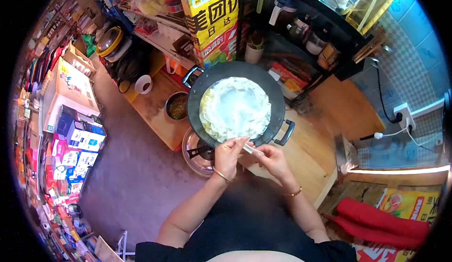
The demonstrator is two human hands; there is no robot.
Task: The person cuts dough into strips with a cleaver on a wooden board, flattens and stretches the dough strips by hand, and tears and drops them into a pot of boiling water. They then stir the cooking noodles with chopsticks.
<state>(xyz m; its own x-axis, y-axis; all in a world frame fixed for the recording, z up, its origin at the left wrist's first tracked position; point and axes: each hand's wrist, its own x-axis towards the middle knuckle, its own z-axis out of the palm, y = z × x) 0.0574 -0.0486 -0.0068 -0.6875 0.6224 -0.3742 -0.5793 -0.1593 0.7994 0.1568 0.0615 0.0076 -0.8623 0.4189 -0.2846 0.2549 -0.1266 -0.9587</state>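
A dark two-handled wok point(195, 115) sits in front of me. White, ruffled pieces that look like dough point(216, 129) ring its inside, and the pale middle is washed out by glare. Just over the near rim, my left hand point(228, 157) pinches one end of a short white dough strip point(250, 149). The fingers of my right hand point(274, 162) are closed on the strip's other end. Part of the strip is hidden by my fingertips.
Left of the wok stands a bowl of chopped food point(177, 107), with a white cup point(143, 84) farther off. A glass lid point(192, 142) lies partly under the wok. Wooden counter point(308, 160) extends to the right. Behind are a black shelf point(325, 76) and a printed carton point(214, 21).
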